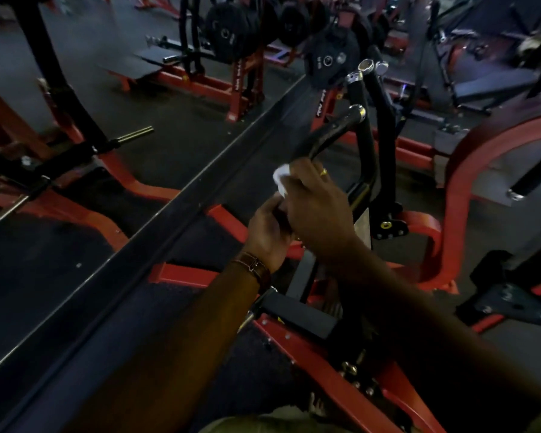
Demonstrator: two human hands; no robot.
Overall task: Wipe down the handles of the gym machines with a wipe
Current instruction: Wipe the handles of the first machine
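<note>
A black handle [331, 130] with a chrome end cap slopes up and to the right from a red and black gym machine [369, 182]. My right hand [319, 201] grips the handle's lower end with a white wipe [281, 180] bunched under its fingers. A gold ring shows on that hand. My left hand [267, 232], with a brown watch strap at the wrist, is curled just below and left of the right hand, holding the lower part of the same bar. Two more black handles [356, 89] with chrome tips stand behind.
A long dark mirror edge [181, 195] runs diagonally from lower left to upper right. Black weight plates [328, 57] hang on red racks at the back. A curved red frame [469, 170] rises at the right, and a black pad [297, 310] sits below my arms.
</note>
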